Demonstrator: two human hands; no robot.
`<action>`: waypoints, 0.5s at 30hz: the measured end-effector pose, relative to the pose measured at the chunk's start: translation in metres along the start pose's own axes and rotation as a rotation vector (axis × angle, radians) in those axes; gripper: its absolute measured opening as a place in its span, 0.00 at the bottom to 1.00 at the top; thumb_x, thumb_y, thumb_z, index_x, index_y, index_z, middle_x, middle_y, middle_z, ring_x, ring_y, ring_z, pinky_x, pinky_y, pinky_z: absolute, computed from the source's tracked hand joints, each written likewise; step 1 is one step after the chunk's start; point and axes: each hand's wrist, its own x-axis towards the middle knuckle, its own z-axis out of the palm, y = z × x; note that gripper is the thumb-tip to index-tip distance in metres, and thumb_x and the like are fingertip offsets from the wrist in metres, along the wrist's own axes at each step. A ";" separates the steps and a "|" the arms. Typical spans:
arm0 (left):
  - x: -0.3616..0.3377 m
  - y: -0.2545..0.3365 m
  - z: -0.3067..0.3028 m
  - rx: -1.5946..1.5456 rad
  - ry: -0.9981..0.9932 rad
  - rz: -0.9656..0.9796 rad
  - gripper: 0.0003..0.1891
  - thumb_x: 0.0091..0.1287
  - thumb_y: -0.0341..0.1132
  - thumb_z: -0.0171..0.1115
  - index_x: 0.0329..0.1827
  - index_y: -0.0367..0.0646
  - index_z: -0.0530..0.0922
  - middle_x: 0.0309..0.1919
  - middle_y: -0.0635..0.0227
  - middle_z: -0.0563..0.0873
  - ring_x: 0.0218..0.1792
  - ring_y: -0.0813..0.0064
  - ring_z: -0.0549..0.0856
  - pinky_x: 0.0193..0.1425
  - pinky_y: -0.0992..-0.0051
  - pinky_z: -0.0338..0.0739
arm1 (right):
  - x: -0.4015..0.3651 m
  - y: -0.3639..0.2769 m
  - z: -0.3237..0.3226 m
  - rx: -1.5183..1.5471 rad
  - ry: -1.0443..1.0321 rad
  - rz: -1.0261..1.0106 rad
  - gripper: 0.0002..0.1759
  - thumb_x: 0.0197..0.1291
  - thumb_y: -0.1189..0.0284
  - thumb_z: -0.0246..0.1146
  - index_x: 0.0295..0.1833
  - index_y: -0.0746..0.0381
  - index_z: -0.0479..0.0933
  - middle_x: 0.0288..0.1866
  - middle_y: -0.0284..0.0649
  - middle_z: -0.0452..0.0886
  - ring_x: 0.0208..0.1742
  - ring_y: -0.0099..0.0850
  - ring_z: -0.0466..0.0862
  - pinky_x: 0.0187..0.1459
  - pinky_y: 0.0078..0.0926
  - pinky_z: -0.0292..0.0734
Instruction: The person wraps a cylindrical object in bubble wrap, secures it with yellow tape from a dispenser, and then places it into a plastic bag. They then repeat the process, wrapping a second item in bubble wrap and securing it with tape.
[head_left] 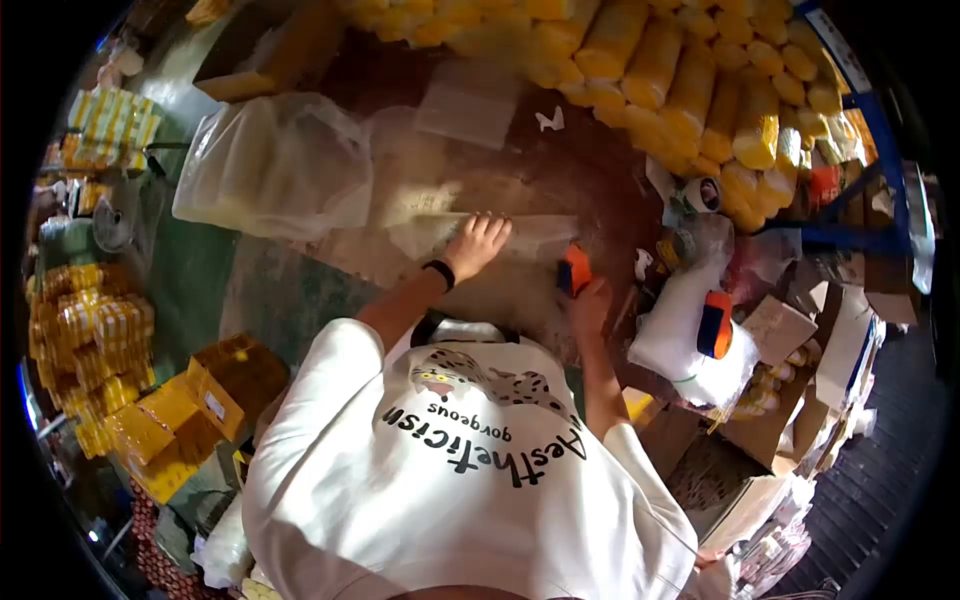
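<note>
My left hand [478, 246], a black band at its wrist, lies fairly flat over a strip of clear plastic [545, 234] on the brown work surface [590, 165]. To the right, my right hand [589, 306] is closed around an orange and dark blue hand tool [574, 270]. The tool's orange end points up beside the right end of the plastic strip. Its exact kind does not show. A similar orange and blue tool [715, 325] lies farther right on a white plastic-wrapped bundle [680, 320].
A large clear plastic bag [275, 165] spreads at the upper left, near a cardboard box [270, 50]. Yellow wrapped rolls [690, 100] are piled at the back right. Taped yellow packages [90, 340] stand at the left; open cartons [740, 490] fill the right side.
</note>
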 end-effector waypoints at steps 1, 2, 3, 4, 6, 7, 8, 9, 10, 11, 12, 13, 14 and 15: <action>0.000 -0.008 -0.007 -0.069 -0.029 0.072 0.31 0.55 0.35 0.65 0.63 0.41 0.67 0.57 0.59 0.74 0.58 0.59 0.74 0.64 0.60 0.68 | 0.009 0.030 0.049 -0.161 0.157 -0.065 0.52 0.53 0.50 0.66 0.73 0.66 0.48 0.54 0.54 0.77 0.49 0.50 0.81 0.52 0.48 0.75; 0.001 -0.020 -0.013 -0.134 -0.054 0.145 0.28 0.56 0.34 0.64 0.62 0.41 0.68 0.56 0.59 0.75 0.57 0.59 0.74 0.63 0.60 0.69 | 0.017 0.058 0.097 -0.320 0.320 -0.103 0.50 0.53 0.57 0.69 0.71 0.70 0.50 0.49 0.56 0.80 0.45 0.49 0.82 0.49 0.44 0.77; 0.002 -0.038 -0.019 -0.158 -0.101 0.293 0.27 0.56 0.33 0.63 0.61 0.41 0.69 0.56 0.60 0.75 0.57 0.60 0.74 0.63 0.61 0.69 | 0.003 0.030 0.072 -0.213 0.292 -0.092 0.46 0.52 0.58 0.69 0.69 0.69 0.54 0.48 0.55 0.80 0.45 0.50 0.82 0.49 0.44 0.77; 0.004 -0.048 -0.021 -0.223 -0.140 0.427 0.26 0.57 0.33 0.62 0.60 0.42 0.70 0.55 0.60 0.75 0.57 0.60 0.74 0.62 0.61 0.69 | -0.012 0.016 0.047 -0.117 0.225 -0.083 0.42 0.52 0.60 0.69 0.66 0.69 0.58 0.47 0.55 0.80 0.45 0.50 0.82 0.48 0.43 0.76; 0.005 -0.064 -0.015 -0.355 -0.091 0.686 0.22 0.59 0.31 0.62 0.59 0.47 0.72 0.56 0.66 0.75 0.59 0.63 0.74 0.64 0.61 0.69 | -0.022 0.003 0.020 -0.011 0.133 -0.075 0.35 0.51 0.63 0.69 0.61 0.68 0.65 0.45 0.53 0.80 0.45 0.51 0.81 0.48 0.43 0.75; 0.010 -0.074 -0.006 -0.383 -0.055 0.808 0.24 0.59 0.30 0.62 0.60 0.51 0.71 0.57 0.68 0.75 0.60 0.63 0.74 0.66 0.61 0.68 | -0.019 0.004 0.018 0.023 0.130 -0.096 0.32 0.50 0.65 0.69 0.59 0.68 0.69 0.44 0.53 0.80 0.44 0.52 0.80 0.48 0.42 0.75; 0.009 -0.087 -0.001 -0.413 -0.037 0.930 0.25 0.59 0.28 0.62 0.62 0.55 0.70 0.59 0.70 0.75 0.61 0.63 0.73 0.69 0.60 0.66 | -0.018 0.001 0.020 0.011 0.150 -0.188 0.28 0.50 0.66 0.68 0.56 0.67 0.73 0.44 0.53 0.80 0.46 0.53 0.79 0.48 0.42 0.74; 0.014 -0.099 -0.006 -0.367 -0.064 1.031 0.20 0.62 0.31 0.56 0.58 0.60 0.72 0.60 0.71 0.75 0.65 0.67 0.71 0.73 0.58 0.60 | -0.026 -0.007 0.006 0.133 0.137 -0.138 0.26 0.52 0.69 0.66 0.58 0.64 0.72 0.44 0.52 0.79 0.47 0.51 0.79 0.49 0.44 0.74; 0.025 -0.108 -0.030 -0.224 -0.154 1.131 0.25 0.61 0.29 0.58 0.62 0.61 0.69 0.63 0.71 0.72 0.67 0.66 0.68 0.74 0.54 0.57 | -0.041 -0.021 -0.028 0.252 0.125 -0.088 0.25 0.54 0.71 0.63 0.59 0.62 0.72 0.45 0.52 0.79 0.48 0.50 0.79 0.50 0.45 0.74; 0.032 -0.114 -0.053 -0.079 -0.252 1.220 0.31 0.60 0.27 0.61 0.66 0.62 0.65 0.66 0.71 0.70 0.70 0.64 0.65 0.75 0.51 0.55 | -0.053 -0.029 -0.049 0.373 0.106 -0.042 0.24 0.57 0.74 0.61 0.61 0.59 0.72 0.45 0.52 0.79 0.50 0.48 0.79 0.51 0.46 0.74; 0.027 -0.113 -0.048 -0.177 -0.183 1.141 0.31 0.59 0.27 0.61 0.66 0.62 0.65 0.67 0.71 0.69 0.70 0.64 0.65 0.75 0.50 0.54 | -0.058 -0.028 -0.053 0.399 0.181 -0.155 0.24 0.55 0.74 0.62 0.59 0.59 0.73 0.45 0.52 0.78 0.50 0.49 0.78 0.51 0.46 0.74; 0.018 -0.112 -0.035 -0.271 -0.115 1.059 0.31 0.59 0.28 0.62 0.66 0.62 0.66 0.67 0.70 0.69 0.70 0.63 0.65 0.76 0.49 0.53 | -0.061 -0.024 -0.056 0.425 0.256 -0.269 0.23 0.53 0.75 0.63 0.58 0.58 0.73 0.46 0.52 0.78 0.50 0.50 0.78 0.52 0.46 0.73; 0.009 -0.112 -0.022 -0.362 -0.049 0.974 0.31 0.59 0.28 0.62 0.66 0.61 0.66 0.68 0.70 0.68 0.71 0.63 0.64 0.76 0.49 0.51 | -0.064 -0.023 -0.057 0.453 0.332 -0.383 0.23 0.52 0.75 0.64 0.57 0.58 0.74 0.47 0.52 0.78 0.50 0.51 0.77 0.53 0.47 0.73; 0.002 -0.105 -0.020 -0.353 -0.106 0.843 0.31 0.59 0.29 0.62 0.66 0.61 0.66 0.69 0.69 0.68 0.70 0.62 0.65 0.76 0.49 0.52 | -0.065 -0.024 -0.059 0.437 0.365 -0.431 0.24 0.51 0.75 0.65 0.56 0.58 0.74 0.47 0.51 0.78 0.51 0.51 0.77 0.54 0.47 0.72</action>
